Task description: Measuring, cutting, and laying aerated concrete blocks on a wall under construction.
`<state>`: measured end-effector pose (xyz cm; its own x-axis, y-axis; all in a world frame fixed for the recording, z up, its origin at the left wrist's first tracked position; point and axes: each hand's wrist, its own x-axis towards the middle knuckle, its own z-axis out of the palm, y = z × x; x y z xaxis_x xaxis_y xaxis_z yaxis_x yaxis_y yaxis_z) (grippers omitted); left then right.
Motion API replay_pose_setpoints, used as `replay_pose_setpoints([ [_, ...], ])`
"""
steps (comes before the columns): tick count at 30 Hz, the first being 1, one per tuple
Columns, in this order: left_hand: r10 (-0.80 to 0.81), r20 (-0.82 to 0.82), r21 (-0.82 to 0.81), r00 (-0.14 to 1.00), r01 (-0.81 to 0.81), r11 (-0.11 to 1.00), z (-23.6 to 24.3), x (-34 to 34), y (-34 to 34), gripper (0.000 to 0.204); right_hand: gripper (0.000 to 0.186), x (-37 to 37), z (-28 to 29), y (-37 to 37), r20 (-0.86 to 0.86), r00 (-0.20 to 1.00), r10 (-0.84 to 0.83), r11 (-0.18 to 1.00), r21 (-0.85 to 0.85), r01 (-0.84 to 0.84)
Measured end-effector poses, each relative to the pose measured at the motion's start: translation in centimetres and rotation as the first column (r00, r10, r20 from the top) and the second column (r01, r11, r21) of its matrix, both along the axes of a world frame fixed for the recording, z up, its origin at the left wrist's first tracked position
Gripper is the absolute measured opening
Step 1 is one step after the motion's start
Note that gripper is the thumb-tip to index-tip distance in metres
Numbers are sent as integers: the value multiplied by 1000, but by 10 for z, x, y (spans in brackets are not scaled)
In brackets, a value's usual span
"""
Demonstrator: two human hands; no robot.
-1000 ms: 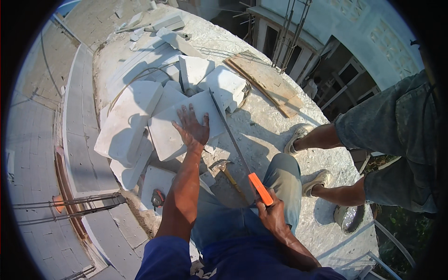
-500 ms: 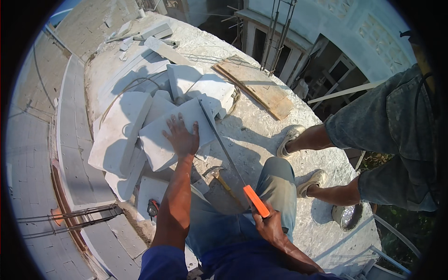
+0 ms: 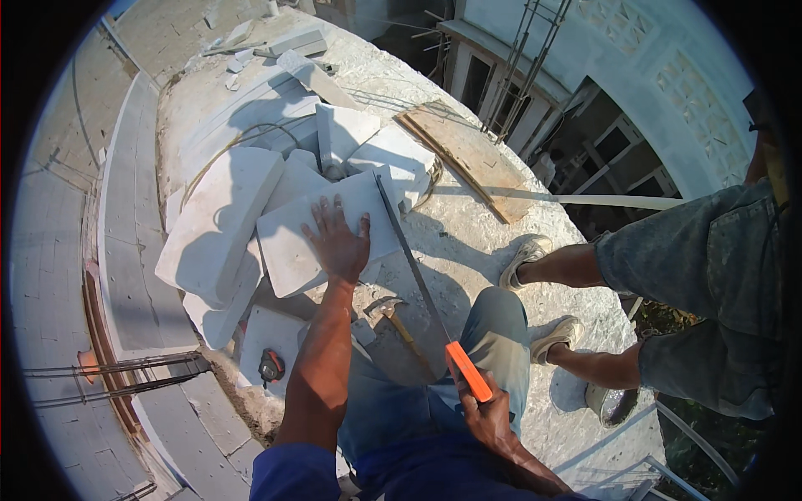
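From my end, I have the right grip (image 3: 487, 411) closed around the orange handle of one saw (image 3: 425, 289). The blade runs away from that grip, forward and leftward, and lies over the right end of one white block (image 3: 288, 246); whether it has cut in, I cannot tell. My left grip (image 3: 341, 248) rests flat on this block, fingers spread, left of the blade.

Counting the rest on the slab (image 3: 576, 438): one hammer (image 3: 403, 329) between the block and the bent right knee (image 3: 499, 321); one tape measure (image 3: 271, 366) on a smaller white piece (image 3: 271, 324), near the slab's left edge; one bucket (image 3: 598, 405) near its right edge; one board (image 3: 480, 163) farther along that edge; two shoes (image 3: 525, 262) of one co-worker (image 3: 668, 263) between those two. More white blocks (image 3: 225, 221) (they overlap too much for me to count) lie heaped toward the left edge.
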<state>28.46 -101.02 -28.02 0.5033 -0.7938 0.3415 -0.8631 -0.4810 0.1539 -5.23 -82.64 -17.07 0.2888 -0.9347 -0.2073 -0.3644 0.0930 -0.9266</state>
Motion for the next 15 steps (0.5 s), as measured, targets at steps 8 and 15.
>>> replay_pose_setpoints([
  [8,40,-27,-77,999,-42,996,-6,5,1,69,29,50,-30,-66,-10,993,113,990,-87,-114],
  [15,42,-1,5,999,-42,999,-1,-1,-3,70,28,1,2,-3,-4,999,-44,995,90,45],
])
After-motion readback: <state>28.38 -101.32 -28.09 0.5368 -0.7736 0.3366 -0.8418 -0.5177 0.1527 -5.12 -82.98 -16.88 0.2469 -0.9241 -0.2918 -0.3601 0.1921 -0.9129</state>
